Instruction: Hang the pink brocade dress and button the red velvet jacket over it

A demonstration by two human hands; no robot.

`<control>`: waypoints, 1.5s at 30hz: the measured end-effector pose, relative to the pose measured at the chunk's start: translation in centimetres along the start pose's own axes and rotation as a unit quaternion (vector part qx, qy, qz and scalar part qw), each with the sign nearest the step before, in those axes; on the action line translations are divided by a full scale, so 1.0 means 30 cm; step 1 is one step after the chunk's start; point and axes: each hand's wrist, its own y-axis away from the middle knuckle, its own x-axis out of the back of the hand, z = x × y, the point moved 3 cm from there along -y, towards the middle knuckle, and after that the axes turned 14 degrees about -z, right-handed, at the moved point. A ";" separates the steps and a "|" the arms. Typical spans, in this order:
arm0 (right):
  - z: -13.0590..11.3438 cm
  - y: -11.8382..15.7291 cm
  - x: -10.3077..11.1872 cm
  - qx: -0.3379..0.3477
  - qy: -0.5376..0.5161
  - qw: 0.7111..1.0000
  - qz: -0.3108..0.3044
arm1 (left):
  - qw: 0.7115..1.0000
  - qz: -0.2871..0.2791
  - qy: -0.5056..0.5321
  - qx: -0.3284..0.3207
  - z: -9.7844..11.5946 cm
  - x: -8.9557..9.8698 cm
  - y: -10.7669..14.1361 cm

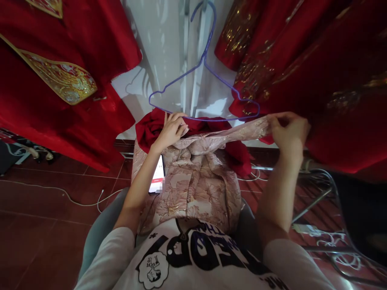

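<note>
A person's right hand is pinching one end of a pink brocade cloth's raised strip — the rest is draping over the lap.

The strip is stretching leftward from those fingertips toward the left hand, whose fingers are curling near the lap's far edge; whether they are gripping anything cannot be told. A purple hanger is rising just beyond the strip — a lit phone is lying near the lap's left edge.
</note>
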 end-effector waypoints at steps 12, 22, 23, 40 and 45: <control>-0.051 0.004 -0.052 0.082 -0.099 0.987 0.095 | 1.000 0.004 0.030 0.001 0.019 0.011 0.023; -0.286 -0.009 -0.123 0.201 -0.076 0.975 0.049 | 0.997 0.029 0.072 -0.003 0.067 0.041 0.038; -0.295 -0.007 -0.131 0.206 -0.077 0.975 0.042 | 0.996 0.047 0.079 0.000 0.068 0.057 0.041; -0.278 -0.042 -0.154 0.214 -0.182 0.959 0.033 | 0.852 0.450 0.142 0.227 -0.339 0.178 0.232; -0.276 -0.044 -0.146 0.208 -0.177 0.962 0.025 | 0.861 0.458 0.135 0.176 -0.353 0.187 0.213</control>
